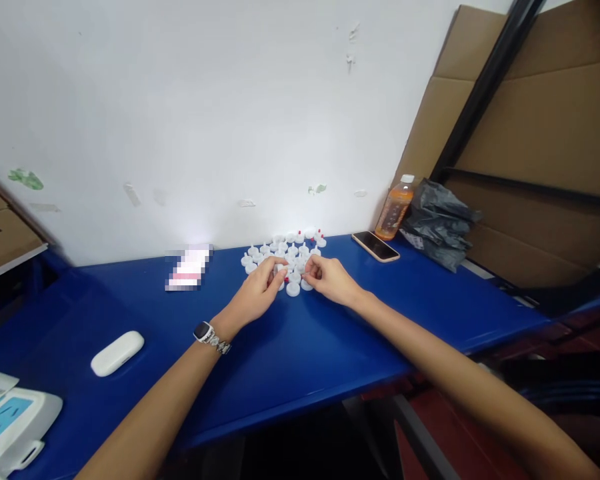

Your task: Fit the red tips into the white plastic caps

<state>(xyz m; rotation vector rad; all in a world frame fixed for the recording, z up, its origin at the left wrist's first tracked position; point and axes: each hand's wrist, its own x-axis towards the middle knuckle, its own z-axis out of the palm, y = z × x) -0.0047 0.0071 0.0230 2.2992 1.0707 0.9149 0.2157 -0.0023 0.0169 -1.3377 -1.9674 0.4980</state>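
Two bare forearms enter from the bottom of the frame, no sleeves visible on either. Left hand (257, 295), centre of frame: bare, no rings or gloves visible. Left wrist carries a dark square-faced smartwatch with a silvery metal link band (209, 336), lower centre-left; face dark, band shiny and segmented. Right hand (333, 280), just right of centre: bare, nothing worn on wrist or fingers. Nails too small to tell.

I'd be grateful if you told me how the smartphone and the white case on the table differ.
The smartphone is flat, dark-screened and rectangular; the white case is rounded and pill-shaped. The smartphone lies near the wall beside the orange bottle; the case lies nearer the front edge, far left. Both rest untouched on the blue table.
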